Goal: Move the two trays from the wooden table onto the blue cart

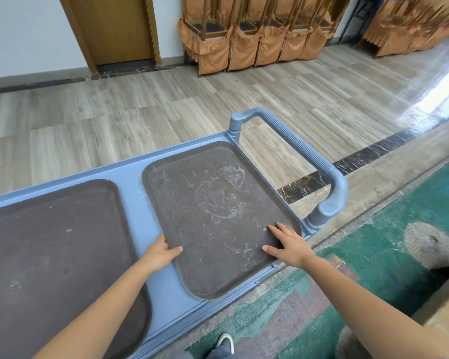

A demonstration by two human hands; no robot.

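Two dark brown trays lie flat on the blue cart (138, 203). The left tray (57, 255) fills the cart's left part. The right tray (213, 211), scuffed with whitish marks, sits beside the cart's handle (303, 154). My left hand (161, 252) grips the right tray's left edge, thumb on top. My right hand (290, 242) rests flat on that tray's near right corner with fingers spread. A wooden table's corner (446, 309) shows at the lower right.
Wood-pattern floor stretches beyond the cart. Stacked chairs with orange covers (252, 42) line the far wall beside a wooden door (114, 29). Green patterned carpet (373, 255) lies under me, and my shoe (224, 343) shows near the cart's edge.
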